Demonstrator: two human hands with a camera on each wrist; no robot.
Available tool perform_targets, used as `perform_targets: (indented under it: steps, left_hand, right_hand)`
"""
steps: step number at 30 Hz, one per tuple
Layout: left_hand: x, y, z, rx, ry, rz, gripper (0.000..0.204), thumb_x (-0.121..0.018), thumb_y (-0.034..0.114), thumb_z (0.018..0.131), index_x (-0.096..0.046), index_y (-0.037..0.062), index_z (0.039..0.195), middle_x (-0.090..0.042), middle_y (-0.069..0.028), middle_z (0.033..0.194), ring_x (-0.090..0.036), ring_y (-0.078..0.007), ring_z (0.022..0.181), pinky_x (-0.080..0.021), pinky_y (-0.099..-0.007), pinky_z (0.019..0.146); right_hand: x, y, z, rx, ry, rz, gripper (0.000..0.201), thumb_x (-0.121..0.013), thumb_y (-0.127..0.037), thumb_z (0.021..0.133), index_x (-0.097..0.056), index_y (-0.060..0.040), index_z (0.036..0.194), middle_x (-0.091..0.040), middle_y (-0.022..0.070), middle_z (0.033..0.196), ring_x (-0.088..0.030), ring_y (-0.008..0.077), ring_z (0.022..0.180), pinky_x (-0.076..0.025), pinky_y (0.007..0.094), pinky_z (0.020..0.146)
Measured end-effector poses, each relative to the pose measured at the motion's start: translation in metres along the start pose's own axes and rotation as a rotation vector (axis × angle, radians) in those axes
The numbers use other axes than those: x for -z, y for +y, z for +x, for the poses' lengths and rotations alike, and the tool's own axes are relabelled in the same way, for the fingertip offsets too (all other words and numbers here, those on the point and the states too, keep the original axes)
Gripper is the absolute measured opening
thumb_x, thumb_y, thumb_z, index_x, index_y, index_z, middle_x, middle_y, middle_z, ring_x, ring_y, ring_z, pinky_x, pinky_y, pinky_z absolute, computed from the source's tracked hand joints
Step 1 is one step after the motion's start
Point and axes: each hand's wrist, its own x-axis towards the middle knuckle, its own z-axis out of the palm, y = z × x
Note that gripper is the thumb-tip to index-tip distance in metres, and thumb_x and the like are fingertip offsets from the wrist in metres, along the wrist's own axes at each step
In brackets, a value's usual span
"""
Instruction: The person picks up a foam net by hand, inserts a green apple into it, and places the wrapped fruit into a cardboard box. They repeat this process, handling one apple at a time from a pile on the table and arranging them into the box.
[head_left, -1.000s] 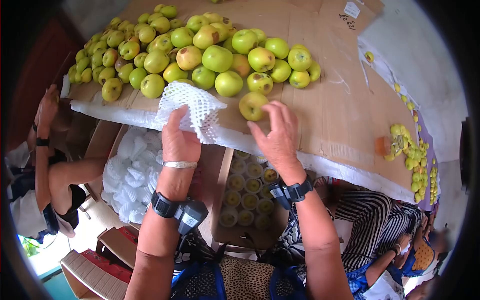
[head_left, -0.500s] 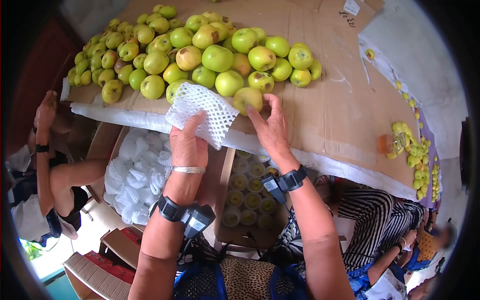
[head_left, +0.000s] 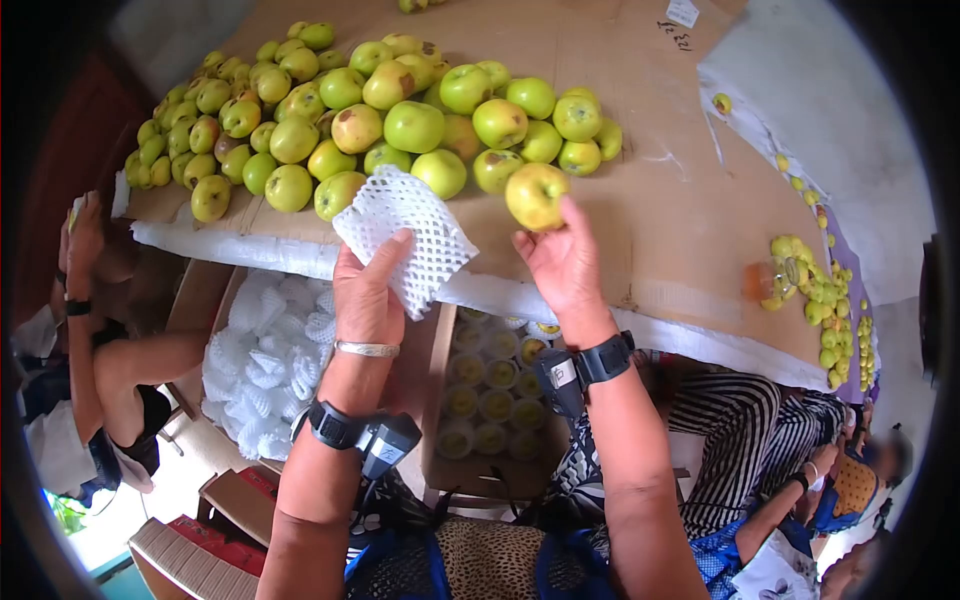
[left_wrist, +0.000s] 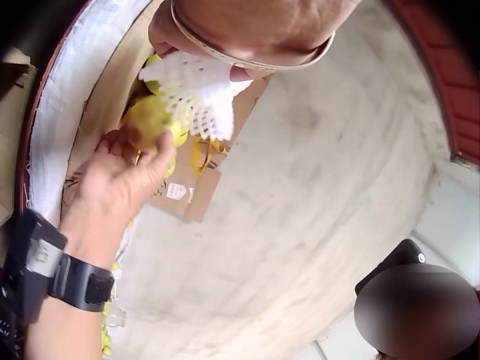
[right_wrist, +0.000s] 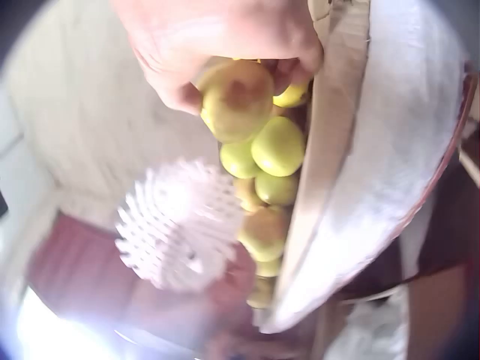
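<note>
In the head view the left hand (head_left: 369, 295) pinches a white foam net (head_left: 408, 240) between thumb and fingers. The right hand (head_left: 562, 262) holds a yellow-green apple (head_left: 537, 196) at its fingertips, just right of the net and apart from it. A brownish patch shows on that apple (right_wrist: 238, 100) in the right wrist view, where the net (right_wrist: 180, 223) appears with its mouth spread. Beyond both hands a heap of green and yellow apples (head_left: 414, 127) lies on the cardboard-covered table (head_left: 690, 240); some have brown spots.
Below the table edge, a pile of white foam nets (head_left: 265, 360) sits at left and a box of wrapped apples (head_left: 495, 405) at centre. A jar (head_left: 768, 280) and more apples stand at right. Other people sit on both sides.
The right hand has picked up the apple from the front of the heap and turned it, its palm now facing more upward. The left hand has brought the net slightly right.
</note>
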Motion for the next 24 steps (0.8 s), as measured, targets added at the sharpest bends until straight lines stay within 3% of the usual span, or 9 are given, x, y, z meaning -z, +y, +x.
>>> perform_targets:
  steps: [3, 7, 11, 12, 15, 16, 19, 20, 24]
  left_hand:
    - [-0.008, -0.004, -0.004, 0.041, -0.162, 0.179, 0.038, -0.062, -0.008, 0.075, -0.051, 0.0019, 0.110, -0.062, -0.0086, 0.101, -0.062, -0.0167, 0.089, -0.050, -0.0294, 0.080]
    - [-0.019, -0.013, -0.010, -0.114, -0.327, 0.522, 0.036, -0.065, -0.008, 0.072, -0.052, 0.0000, 0.104, -0.064, -0.0084, 0.097, -0.062, -0.0147, 0.086, -0.050, -0.0273, 0.076]
    - [-0.021, -0.015, -0.013, -0.485, -0.280, 1.207, 0.042, -0.067, -0.005, 0.065, -0.053, 0.0036, 0.104, -0.067, -0.0092, 0.085, -0.064, -0.0184, 0.079, -0.049, -0.0281, 0.071]
    - [-0.024, -0.016, -0.016, -0.534, -0.259, 1.228, 0.045, -0.065, -0.005, 0.062, -0.053, 0.0058, 0.104, -0.066, -0.0103, 0.086, -0.065, -0.0205, 0.079, -0.049, -0.0286, 0.070]
    - [-0.036, -0.019, -0.018, -0.560, -0.210, 1.177, 0.044, -0.065, -0.005, 0.062, -0.054, 0.0060, 0.103, -0.066, -0.0099, 0.085, -0.065, -0.0198, 0.078, -0.049, -0.0282, 0.070]
    - [-0.032, -0.022, -0.014, -0.559, -0.241, 1.194, 0.040, -0.070, -0.002, 0.068, -0.053, 0.0041, 0.103, -0.066, -0.0050, 0.087, -0.061, -0.0093, 0.081, -0.046, -0.0233, 0.073]
    - [-0.037, -0.029, -0.013, -0.557, -0.222, 1.123, 0.041, -0.070, -0.001, 0.068, -0.052, 0.0047, 0.104, -0.066, -0.0047, 0.087, -0.061, -0.0089, 0.081, -0.046, -0.0231, 0.072]
    - [-0.041, -0.029, -0.016, -0.550, -0.220, 1.138, 0.042, -0.070, -0.001, 0.067, -0.052, 0.0056, 0.105, -0.066, -0.0051, 0.086, -0.061, -0.0089, 0.080, -0.046, -0.0232, 0.072]
    - [-0.039, -0.035, -0.014, -0.569, -0.223, 1.209, 0.046, -0.069, -0.003, 0.065, -0.052, 0.0070, 0.106, -0.066, -0.0070, 0.085, -0.062, -0.0135, 0.080, -0.047, -0.0253, 0.071]
  right_hand:
    - [0.004, -0.017, -0.016, -0.085, -0.062, 0.229, 0.050, -0.054, -0.041, 0.084, -0.049, -0.0046, 0.118, -0.055, 0.0134, 0.112, -0.056, 0.0223, 0.090, -0.050, 0.0322, 0.075]
    - [0.027, -0.033, -0.026, -0.176, -0.196, 0.384, 0.048, -0.050, -0.039, 0.087, -0.049, -0.0039, 0.119, -0.053, 0.0167, 0.115, -0.057, 0.0255, 0.086, -0.049, 0.0305, 0.073]
    - [0.029, -0.049, -0.042, -0.135, -0.209, 0.333, 0.047, -0.051, -0.034, 0.086, -0.046, -0.0031, 0.120, -0.055, 0.0144, 0.112, -0.059, 0.0269, 0.087, -0.049, 0.0297, 0.069]
    - [0.027, -0.054, -0.047, -0.117, -0.178, 0.285, 0.048, -0.052, -0.033, 0.085, -0.044, -0.0028, 0.121, -0.056, 0.0135, 0.110, -0.060, 0.0269, 0.087, -0.049, 0.0297, 0.068]
    - [0.022, -0.063, -0.057, 0.076, -0.162, -0.103, 0.051, -0.053, -0.021, 0.084, -0.035, -0.0032, 0.129, -0.052, 0.0124, 0.114, -0.059, 0.0256, 0.091, -0.049, 0.0293, 0.069]
    - [0.022, -0.064, -0.059, 0.122, -0.079, -0.181, 0.065, -0.060, -0.011, 0.079, -0.027, -0.0033, 0.133, -0.050, 0.0115, 0.117, -0.059, 0.0237, 0.091, -0.049, 0.0291, 0.071]
    - [0.026, -0.055, -0.061, 0.607, -0.044, -0.766, 0.076, -0.068, -0.007, 0.071, -0.026, -0.0027, 0.134, -0.049, 0.0109, 0.117, -0.059, 0.0211, 0.089, -0.049, 0.0288, 0.071]
    - [0.026, -0.056, -0.064, 0.663, 0.007, -0.934, 0.088, -0.076, -0.008, 0.063, -0.025, -0.0028, 0.135, -0.050, 0.0114, 0.115, -0.059, 0.0200, 0.089, -0.049, 0.0290, 0.070]
    - [0.030, -0.057, -0.067, 0.779, 0.061, -1.178, 0.092, -0.077, -0.009, 0.059, -0.026, -0.0038, 0.135, -0.052, 0.0129, 0.111, -0.058, 0.0216, 0.087, -0.047, 0.0303, 0.068]
